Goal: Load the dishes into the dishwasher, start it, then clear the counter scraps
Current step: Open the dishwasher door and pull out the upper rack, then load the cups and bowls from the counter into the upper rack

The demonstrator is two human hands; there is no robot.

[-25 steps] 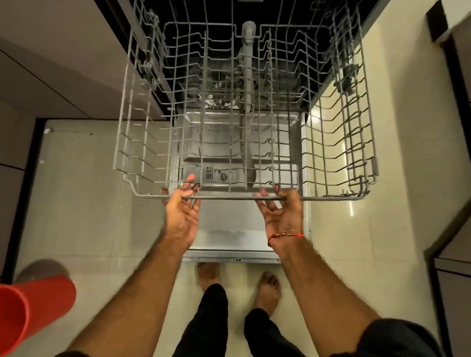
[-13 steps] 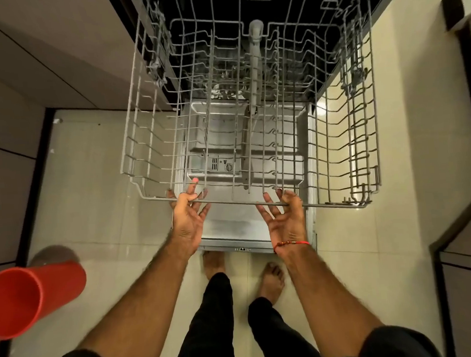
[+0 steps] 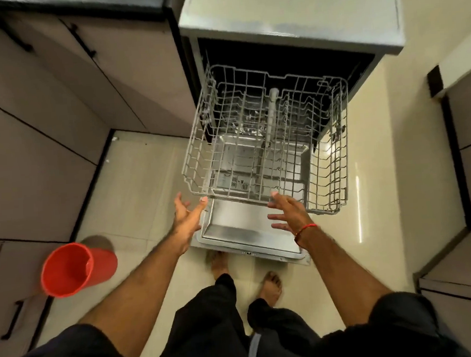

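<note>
Dishwasher [image 3: 287,15] first: it stands with its door [image 3: 249,227] dropped flat over the tiled floor [image 3: 145,184], and its grey wire rack [image 3: 265,148] is drawn out above that door. The rack holds no dishes; through its wires only the steel inner face of the door shows, and behind it the dark tub. A grey post stands upright in the middle of the rack toward its back.

Left of the dishwasher, off the near corner of the door, a red bucket [image 3: 76,269] stands on the floor against the cabinet fronts [image 3: 32,164]. I cannot make out anything inside it.

Both hands are up at the rack's near rail. The left hand [image 3: 188,212] is at the rack's near left corner, palm turned inward, fingers straight and spread, holding nothing; one fingertip lies right at the rail, though whether it touches I cannot tell. The right hand [image 3: 288,211] is just below the rail near its middle, fingers splayed and relaxed, also holding nothing, with a red thread [image 3: 306,229] round the wrist. It does not appear to touch the wire.

Both forearms reach forward and slightly inward toward the dishwasher, bare to the dark sleeves. Two bare feet stand on the floor at the door's near edge, in dark trousers.
</note>
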